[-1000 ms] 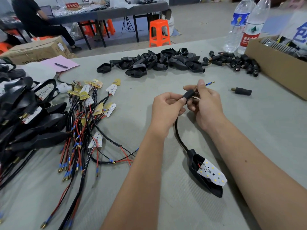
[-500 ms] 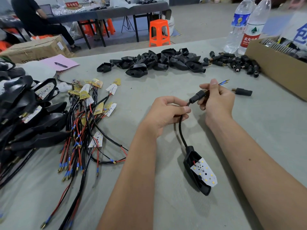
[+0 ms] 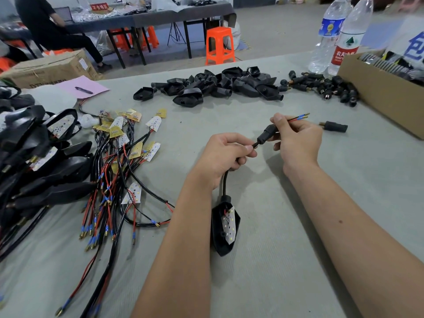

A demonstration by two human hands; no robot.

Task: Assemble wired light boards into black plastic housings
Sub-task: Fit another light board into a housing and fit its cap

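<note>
Left hand grips the black cable; right hand pinches the sleeve near the wire tips. The housing, light board seated, lies on the table. Risk: pulling the cable may unseat the board.

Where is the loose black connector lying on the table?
Head view, right side: the loose black connector lies just beyond the right hand, near the cardboard box.

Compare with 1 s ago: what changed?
The right hand drew the red and black wire ends further out through the black sleeve connector; the black plastic housing with white light board swung upright. The left hand still grips the black cable.
</note>
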